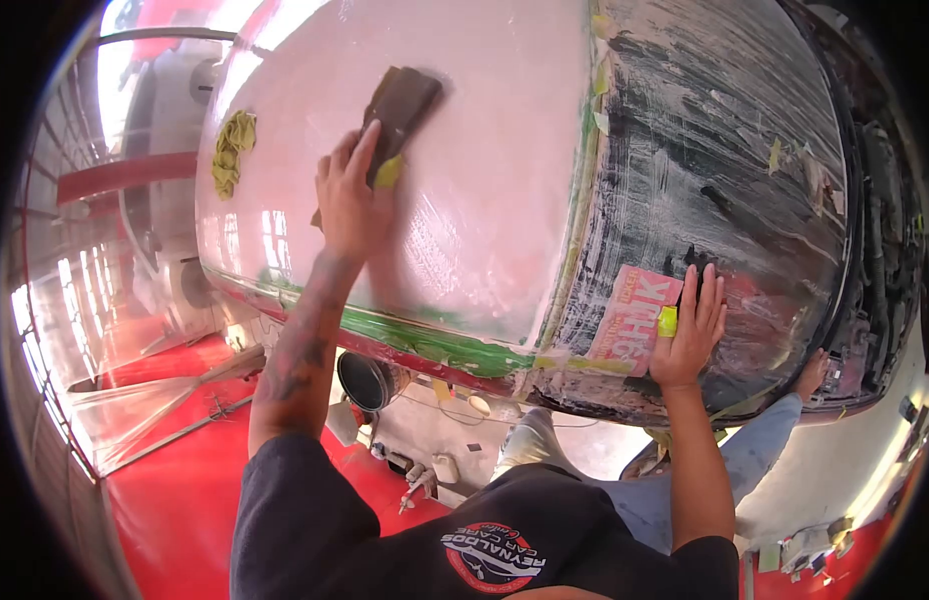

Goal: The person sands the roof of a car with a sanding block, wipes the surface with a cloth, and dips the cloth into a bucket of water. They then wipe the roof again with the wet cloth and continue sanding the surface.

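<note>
A dark sanding block (405,105) rests on the pale pink, glossy car panel (485,170), with my left hand (355,190) closed around its lower end. A bit of yellow-green shows under those fingers. My right hand (693,325) lies with fingers stretched over the windshield (725,130), which is smeared with whitish residue. Yellow tape wraps one of its fingers. Beside and partly under that hand is a pink sticker (635,315) with lettering. Green and yellow masking tape (585,180) runs along the edge between panel and glass.
A crumpled yellow-green cloth (233,153) sits on the panel's far left. Below the car's edge are a dark round container (370,380), a red floor (185,480) and scattered tools (415,480). Another small set of items (805,550) stands at the lower right.
</note>
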{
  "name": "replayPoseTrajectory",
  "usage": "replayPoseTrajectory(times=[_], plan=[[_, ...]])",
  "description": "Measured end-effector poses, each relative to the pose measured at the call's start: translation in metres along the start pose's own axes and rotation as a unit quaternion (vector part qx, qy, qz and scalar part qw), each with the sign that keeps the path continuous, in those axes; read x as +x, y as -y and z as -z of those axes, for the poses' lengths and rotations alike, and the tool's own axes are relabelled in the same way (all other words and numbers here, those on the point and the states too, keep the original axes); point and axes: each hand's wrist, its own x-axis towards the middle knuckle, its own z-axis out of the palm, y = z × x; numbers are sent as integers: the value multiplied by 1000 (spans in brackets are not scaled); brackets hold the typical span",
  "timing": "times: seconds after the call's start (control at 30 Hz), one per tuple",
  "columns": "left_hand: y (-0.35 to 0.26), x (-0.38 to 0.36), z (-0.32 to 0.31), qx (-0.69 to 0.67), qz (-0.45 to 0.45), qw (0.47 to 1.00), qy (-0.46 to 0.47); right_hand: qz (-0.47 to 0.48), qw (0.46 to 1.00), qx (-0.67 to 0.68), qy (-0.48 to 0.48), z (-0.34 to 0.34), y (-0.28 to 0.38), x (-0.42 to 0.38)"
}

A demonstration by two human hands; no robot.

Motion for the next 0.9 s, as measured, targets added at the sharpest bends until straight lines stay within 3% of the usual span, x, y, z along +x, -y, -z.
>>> replayPoseTrajectory(times=[0.1, 0.2, 0.3, 0.37, 0.4, 0.5, 0.63, 0.73, 0.9], plan=[[-62, -87, 35, 20, -126, 986, 109, -7, 1000, 0, 9, 2, 0, 1], [-40, -46, 23, 10, -192, 979, 74, -6, 1000, 6, 8, 0, -1, 1], [6, 78, -21, 45, -105, 993, -18, -7, 1000, 10, 8, -1, -2, 0], [48, 153, -49, 91, -50, 994, -23, -6, 1000, 13, 5, 0, -2, -1], [40, 168, -51, 104, 7, 995, -12, -12, 1000, 11, 7, 1, -1, -3], [7, 108, -34, 0, 1, 1000, -10, -13, 1000, 12, 15, 0, -1, 1], [-37, -27, 17, -50, -124, 989, 57, -12, 1000, 9, 22, 1, -3, -2], [-6, 18, 7, -45, -153, 987, 36, -8, 1000, 7, 21, -1, -4, -2], [117, 216, -68, 50, -34, 998, -33, -6, 1000, 5, 13, 0, -2, -2]])
